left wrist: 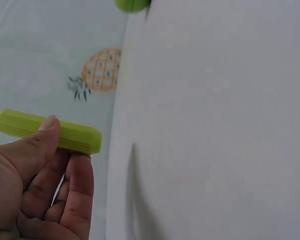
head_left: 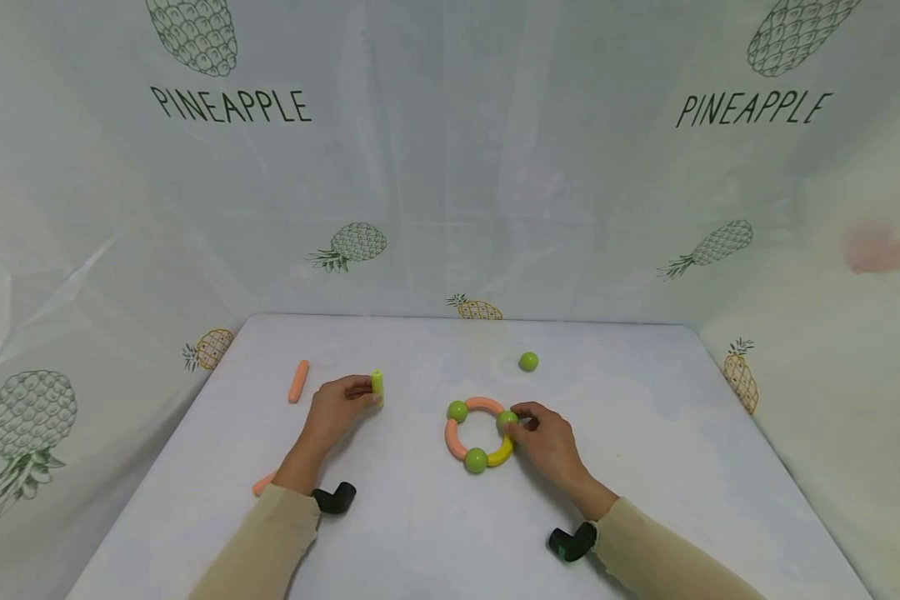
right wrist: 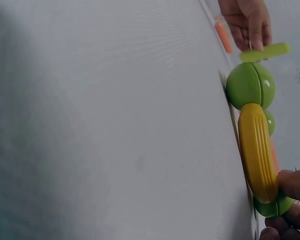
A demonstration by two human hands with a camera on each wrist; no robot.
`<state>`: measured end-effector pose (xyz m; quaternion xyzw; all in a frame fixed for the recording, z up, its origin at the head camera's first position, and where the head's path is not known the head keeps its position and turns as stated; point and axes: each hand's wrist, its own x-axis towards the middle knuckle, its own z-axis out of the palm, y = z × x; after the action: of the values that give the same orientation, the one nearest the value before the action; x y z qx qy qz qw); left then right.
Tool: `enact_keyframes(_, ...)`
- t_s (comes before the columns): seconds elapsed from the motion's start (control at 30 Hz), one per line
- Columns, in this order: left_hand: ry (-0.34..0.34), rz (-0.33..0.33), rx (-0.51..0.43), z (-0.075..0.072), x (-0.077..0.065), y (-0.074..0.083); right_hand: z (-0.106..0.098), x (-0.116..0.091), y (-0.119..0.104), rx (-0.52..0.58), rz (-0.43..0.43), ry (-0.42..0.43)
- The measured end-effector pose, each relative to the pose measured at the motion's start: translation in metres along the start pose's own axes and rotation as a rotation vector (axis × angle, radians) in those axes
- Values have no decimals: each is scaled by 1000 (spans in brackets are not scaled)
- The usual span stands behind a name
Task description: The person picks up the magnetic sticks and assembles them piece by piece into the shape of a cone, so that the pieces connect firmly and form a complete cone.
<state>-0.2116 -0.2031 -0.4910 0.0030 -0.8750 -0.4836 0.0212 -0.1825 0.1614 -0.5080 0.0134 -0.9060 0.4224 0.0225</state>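
Observation:
My left hand pinches a yellow-green ribbed toy rod between thumb and fingers. It stands upright in the head view, and its full length shows in the left wrist view. In the middle of the table lies a ring of two orange curved rods, a yellow curved rod and three green balls. My right hand grips the ring's right-hand green ball, next to the yellow rod's end. Part of that ball is hidden by fingers in the right wrist view.
A loose green ball sits behind the ring. One straight orange rod lies at the back left, and another orange rod is partly covered by the left forearm. The white table meets a pineapple-printed curtain at the back.

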Motion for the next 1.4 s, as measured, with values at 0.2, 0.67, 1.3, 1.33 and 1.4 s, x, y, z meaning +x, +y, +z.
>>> enact_keyframes(0.2,-19,32,-61,32,0,26,0,1,1,-6,4,-14)
enact_keyframes(0.67,-77,113,-111,82,1,64,1,2,0,-8,6,-31)
enact_keyframes(1.3,-133,120,-74,100,1,63,-2,0,-3,-14,41,-54)
enact_keyframes(1.33,-139,118,-62,101,0,62,-3,0,-3,-18,40,-61)
enact_keyframes(1.4,-146,122,-34,102,0,60,-4,-1,-3,-19,43,-72)
